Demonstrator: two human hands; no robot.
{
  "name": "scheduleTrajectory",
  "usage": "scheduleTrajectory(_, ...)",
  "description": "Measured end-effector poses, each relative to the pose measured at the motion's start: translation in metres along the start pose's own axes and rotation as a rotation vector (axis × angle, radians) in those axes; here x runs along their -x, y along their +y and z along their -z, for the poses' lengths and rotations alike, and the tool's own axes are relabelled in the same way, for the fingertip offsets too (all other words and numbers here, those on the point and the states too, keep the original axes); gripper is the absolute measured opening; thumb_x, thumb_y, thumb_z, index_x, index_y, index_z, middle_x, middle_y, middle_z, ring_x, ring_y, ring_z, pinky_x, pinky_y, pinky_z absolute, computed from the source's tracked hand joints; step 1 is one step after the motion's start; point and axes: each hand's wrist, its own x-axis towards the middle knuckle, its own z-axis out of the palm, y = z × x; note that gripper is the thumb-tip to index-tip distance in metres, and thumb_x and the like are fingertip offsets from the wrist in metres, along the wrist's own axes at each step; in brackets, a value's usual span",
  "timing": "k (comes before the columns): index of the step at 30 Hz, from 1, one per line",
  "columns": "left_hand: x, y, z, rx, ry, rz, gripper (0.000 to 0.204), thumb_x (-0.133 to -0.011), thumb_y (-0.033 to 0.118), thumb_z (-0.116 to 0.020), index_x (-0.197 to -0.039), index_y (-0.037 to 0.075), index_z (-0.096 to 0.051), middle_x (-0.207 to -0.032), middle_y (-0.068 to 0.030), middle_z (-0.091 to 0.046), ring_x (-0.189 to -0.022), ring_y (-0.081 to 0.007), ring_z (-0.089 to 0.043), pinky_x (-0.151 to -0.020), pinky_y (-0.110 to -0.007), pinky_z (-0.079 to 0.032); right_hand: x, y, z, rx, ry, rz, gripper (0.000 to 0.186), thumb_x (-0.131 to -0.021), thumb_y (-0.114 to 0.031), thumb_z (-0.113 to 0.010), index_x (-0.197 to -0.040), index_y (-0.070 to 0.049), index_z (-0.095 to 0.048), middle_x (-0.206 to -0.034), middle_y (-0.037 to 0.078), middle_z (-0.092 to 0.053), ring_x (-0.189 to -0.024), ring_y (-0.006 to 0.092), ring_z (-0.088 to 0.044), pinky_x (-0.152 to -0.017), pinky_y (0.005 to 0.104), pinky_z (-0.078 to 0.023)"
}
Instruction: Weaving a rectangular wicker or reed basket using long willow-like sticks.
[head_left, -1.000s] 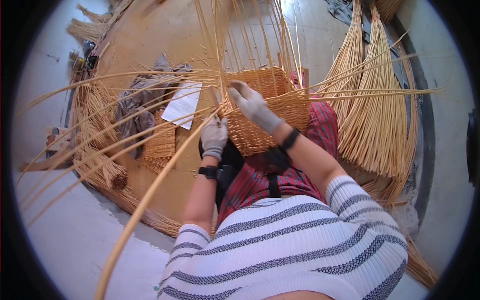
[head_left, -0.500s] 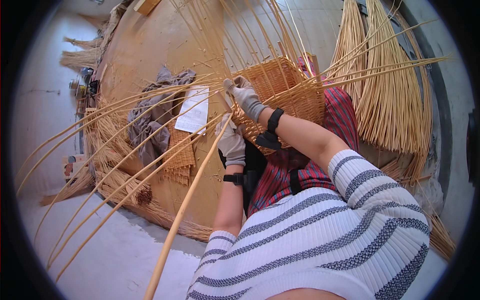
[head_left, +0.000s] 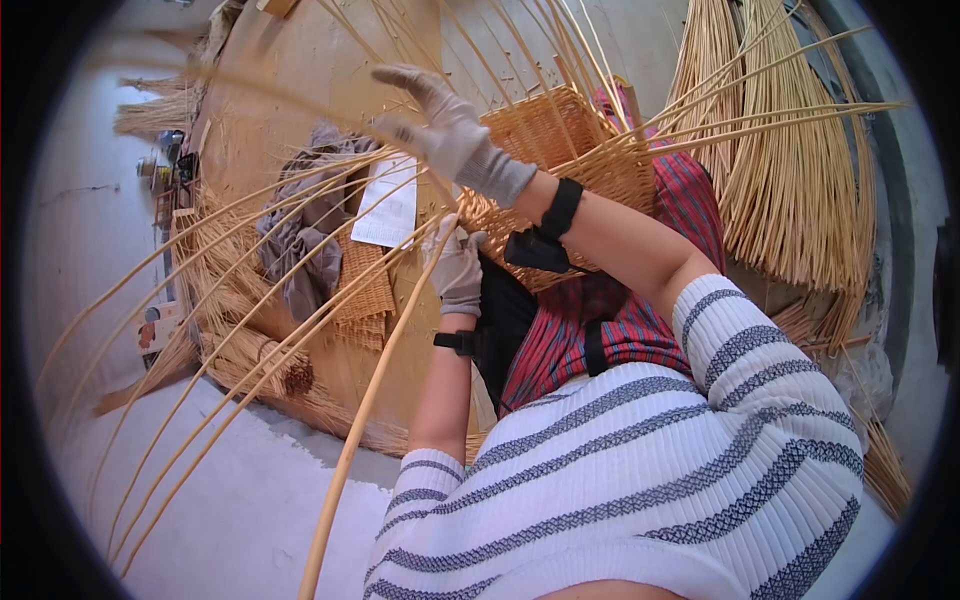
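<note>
A half-woven wicker basket (head_left: 575,140) rests on my lap, tipped on its side. Long loose willow rods (head_left: 250,330) fan out from it to the left and upward. My left hand (head_left: 458,272), in a grey glove, grips the basket's near edge where the rods leave the weave. My right hand (head_left: 450,130), also gloved, is raised above and left of the basket. It pinches one thin rod that runs off blurred toward the upper left.
A big round wooden board (head_left: 300,90) lies ahead with a grey cloth (head_left: 305,225), a white sheet of paper (head_left: 390,205) and a small woven mat (head_left: 362,290) on it. Upright willow bundles (head_left: 790,160) stand at the right. Pale floor (head_left: 230,500) lies at the lower left.
My right hand has lifted from the basket's rim up and to the left, drawing a rod with it. My left hand has stayed at the basket's edge.
</note>
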Motion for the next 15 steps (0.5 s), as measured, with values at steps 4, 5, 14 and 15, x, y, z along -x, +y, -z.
scheduleTrajectory(4,-0.001,-0.004,0.0,-0.032,-0.022,-0.008,0.055,-0.073,0.033,-0.087,-0.119,0.013,-0.064,-0.109,-0.0159,-0.071,-0.115,-0.0437,-0.06,-0.101,-0.052,-0.046,0.045,-0.005,0.021,-0.507,-0.29,-0.622,0.049,-0.109,-0.045,-0.043,-0.105,-0.002,-0.067,-0.093,0.01,-0.071,-0.083,0.0214,-0.069,-0.077,0.0335,-0.054)
scheduleTrajectory(5,-0.002,-0.004,0.0,-0.043,-0.009,-0.036,0.055,-0.072,0.034,-0.088,-0.119,0.014,-0.065,-0.109,-0.0157,-0.071,-0.117,-0.0439,-0.06,-0.102,-0.052,-0.046,0.064,-0.006,0.026,-0.318,-0.216,-0.343,0.049,-0.109,-0.045,-0.044,-0.099,-0.003,-0.066,-0.085,0.007,-0.068,-0.078,0.0186,-0.067,-0.073,0.0328,-0.053)
scheduleTrajectory(14,-0.001,0.027,0.028,-0.058,-0.078,-0.023,0.044,-0.081,0.037,-0.082,-0.117,0.017,-0.067,-0.106,-0.0104,-0.072,-0.096,-0.0368,-0.068,-0.088,-0.048,-0.053,0.142,0.001,0.093,-0.533,0.004,-0.761,0.04,-0.111,-0.038,-0.044,-0.096,-0.006,-0.063,-0.078,-0.001,-0.059,-0.069,0.0075,-0.054,-0.072,0.0284,-0.051)
scheduleTrajectory(15,-0.001,0.035,0.027,-0.025,-0.155,0.079,0.044,-0.084,0.037,-0.08,-0.121,0.018,-0.066,-0.105,-0.0099,-0.072,-0.093,-0.036,-0.069,-0.084,-0.047,-0.054,0.139,-0.003,0.096,-0.465,-0.02,-0.796,0.039,-0.111,-0.037,-0.043,-0.098,-0.006,-0.062,-0.078,-0.001,-0.059,-0.069,0.0077,-0.054,-0.072,0.028,-0.052)
